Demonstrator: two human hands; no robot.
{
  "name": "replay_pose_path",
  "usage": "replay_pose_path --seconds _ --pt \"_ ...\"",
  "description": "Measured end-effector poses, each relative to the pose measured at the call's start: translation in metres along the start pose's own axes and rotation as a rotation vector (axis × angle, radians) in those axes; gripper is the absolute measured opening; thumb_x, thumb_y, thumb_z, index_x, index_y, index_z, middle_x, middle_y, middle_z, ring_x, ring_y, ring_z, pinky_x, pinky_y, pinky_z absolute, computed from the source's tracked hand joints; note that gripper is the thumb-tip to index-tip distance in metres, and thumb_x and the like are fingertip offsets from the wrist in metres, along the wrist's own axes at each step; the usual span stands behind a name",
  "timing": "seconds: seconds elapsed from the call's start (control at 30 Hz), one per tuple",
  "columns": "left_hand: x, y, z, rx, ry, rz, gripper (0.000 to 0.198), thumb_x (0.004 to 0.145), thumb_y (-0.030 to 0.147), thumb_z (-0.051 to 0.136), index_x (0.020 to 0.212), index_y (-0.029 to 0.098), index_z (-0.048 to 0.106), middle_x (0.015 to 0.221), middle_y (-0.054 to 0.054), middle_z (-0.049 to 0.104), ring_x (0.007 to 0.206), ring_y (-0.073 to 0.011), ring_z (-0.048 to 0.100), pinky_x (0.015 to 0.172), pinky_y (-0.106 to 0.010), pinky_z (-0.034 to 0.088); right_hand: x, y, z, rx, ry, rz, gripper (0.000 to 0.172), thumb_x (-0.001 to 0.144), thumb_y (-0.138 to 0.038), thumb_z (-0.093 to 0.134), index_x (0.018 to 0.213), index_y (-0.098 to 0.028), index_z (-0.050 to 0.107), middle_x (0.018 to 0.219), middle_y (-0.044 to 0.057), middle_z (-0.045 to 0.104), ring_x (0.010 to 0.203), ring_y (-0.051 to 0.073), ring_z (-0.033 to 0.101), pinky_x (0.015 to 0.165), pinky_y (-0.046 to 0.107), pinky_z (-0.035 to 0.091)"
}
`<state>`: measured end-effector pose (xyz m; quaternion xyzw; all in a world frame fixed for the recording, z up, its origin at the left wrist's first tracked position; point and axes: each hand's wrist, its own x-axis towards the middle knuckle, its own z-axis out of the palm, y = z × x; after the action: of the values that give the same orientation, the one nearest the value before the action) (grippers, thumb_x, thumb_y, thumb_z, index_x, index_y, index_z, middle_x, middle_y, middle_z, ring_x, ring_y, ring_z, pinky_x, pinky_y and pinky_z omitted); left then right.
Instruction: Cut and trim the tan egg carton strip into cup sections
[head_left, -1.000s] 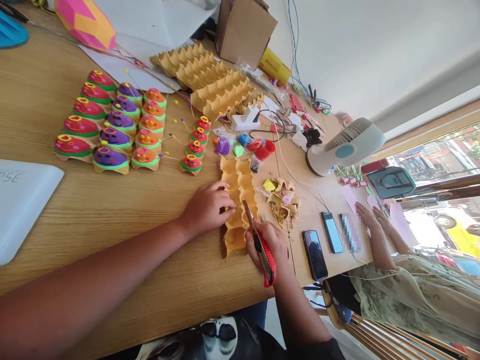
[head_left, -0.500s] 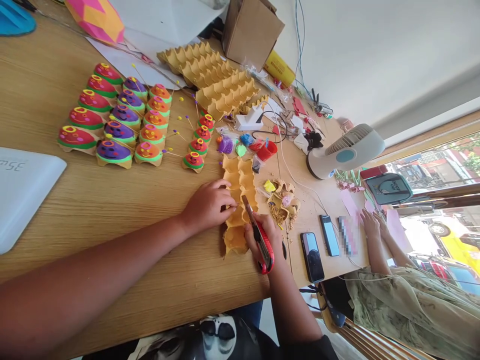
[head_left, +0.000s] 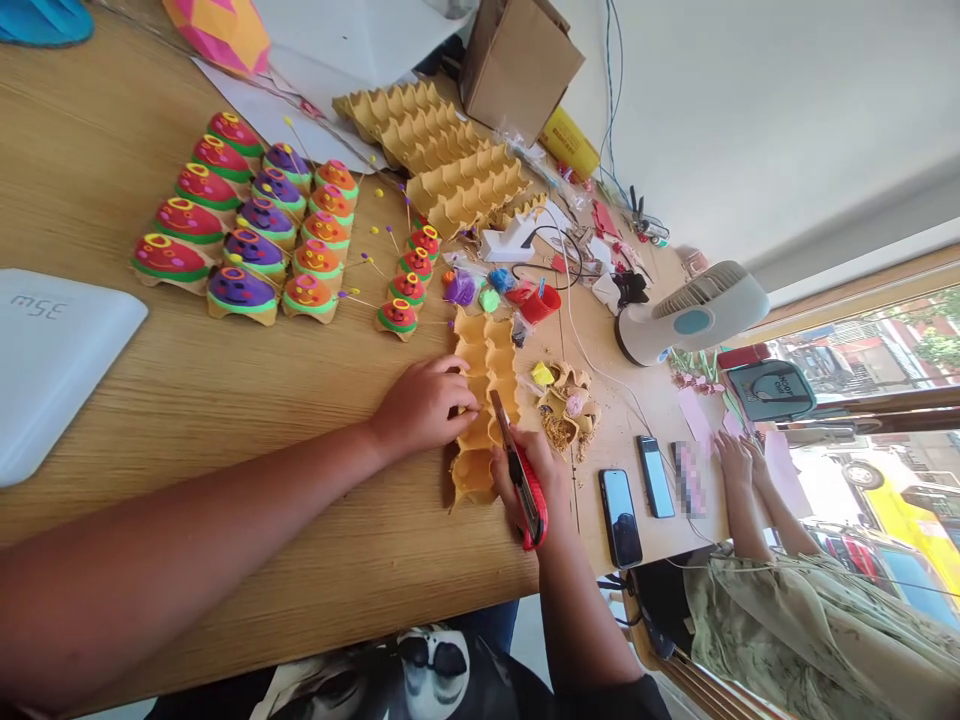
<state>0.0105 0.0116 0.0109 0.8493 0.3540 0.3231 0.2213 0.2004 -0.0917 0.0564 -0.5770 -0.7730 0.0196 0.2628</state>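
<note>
A yellow egg carton piece (head_left: 474, 475), two rows of cups wide, lies on the wooden table in front of me. My left hand (head_left: 421, 405) grips its left edge with bent fingers. My right hand (head_left: 553, 478) is closed around a red utility knife (head_left: 531, 492). The knife's blade points away from me and rests at the carton's right row, touching or just over it. To the right of the carton are cut cup scraps (head_left: 559, 430) with a yellow lump (head_left: 541, 374) of what looks like clay.
Rows of painted carton cups with faces (head_left: 251, 250) stand at left. Larger egg trays (head_left: 465, 185) and a cardboard box (head_left: 517, 65) are behind. A white fan (head_left: 694, 312), phones (head_left: 621, 518) and another person's hands (head_left: 735, 460) are at right. A white device (head_left: 60, 370) sits far left.
The view has shifted slightly, so most table objects appear a little further right. Both hands keep their hold, and the knife blade stays at nearly the same place on the carton.
</note>
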Motion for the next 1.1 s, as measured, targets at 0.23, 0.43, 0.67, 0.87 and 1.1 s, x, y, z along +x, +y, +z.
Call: replay_pose_path --seconds 0.23,0.43,0.67,0.87,1.1 --pt "-0.0001 -0.0012 0.0011 -0.014 0.012 0.026 0.016 0.087 0.024 0.064 0.08 0.023 0.078 0.081 -0.004 0.074 0.114 -0.0285 0.058 0.094 -0.042 0.05 0.0001 0.0022 0.0014 -0.01 0.015 -0.01 0.014 0.093 -0.033 0.055 0.102 -0.022 0.058 0.078 0.003 0.069 0.066 0.019 0.067 0.062 0.029 0.053" --pt "0.0003 -0.001 0.0009 -0.023 0.007 0.025 0.015 0.087 0.024 0.065 0.08 0.022 0.078 0.08 -0.005 0.073 0.114 -0.0284 0.057 0.093 -0.041 0.05 -0.0068 -0.0027 -0.0038 -0.046 -0.011 -0.055 0.011 0.092 -0.029 0.056 0.099 -0.022 0.059 0.076 0.003 0.069 0.066 0.02 0.066 0.064 0.032 0.053" --pt "0.0007 -0.0011 0.0011 -0.038 0.002 0.025 0.015 0.086 0.023 0.065 0.079 0.022 0.078 0.08 -0.005 0.073 0.113 -0.0276 0.056 0.095 -0.04 0.05 0.0012 0.0028 0.0061 0.012 0.042 -0.021 0.02 0.095 -0.04 0.051 0.1 -0.022 0.059 0.077 0.004 0.07 0.064 0.019 0.066 0.059 0.029 0.052" --pt "0.0003 -0.0003 0.0007 -0.034 0.0 0.016 0.014 0.086 0.023 0.066 0.079 0.023 0.078 0.08 -0.004 0.073 0.113 -0.028 0.057 0.094 -0.04 0.05 -0.0087 -0.006 -0.0032 -0.025 0.043 -0.005 0.015 0.093 -0.034 0.055 0.098 -0.021 0.06 0.074 0.004 0.07 0.062 0.02 0.066 0.059 0.032 0.053" --pt "0.0003 -0.0012 0.0013 -0.068 0.004 0.011 0.016 0.086 0.022 0.064 0.079 0.022 0.078 0.08 -0.005 0.073 0.114 -0.0285 0.056 0.095 -0.041 0.05 -0.002 -0.0005 0.0005 0.015 0.013 0.035 0.019 0.094 -0.04 0.057 0.101 -0.022 0.058 0.08 0.004 0.071 0.065 0.019 0.068 0.06 0.03 0.054"
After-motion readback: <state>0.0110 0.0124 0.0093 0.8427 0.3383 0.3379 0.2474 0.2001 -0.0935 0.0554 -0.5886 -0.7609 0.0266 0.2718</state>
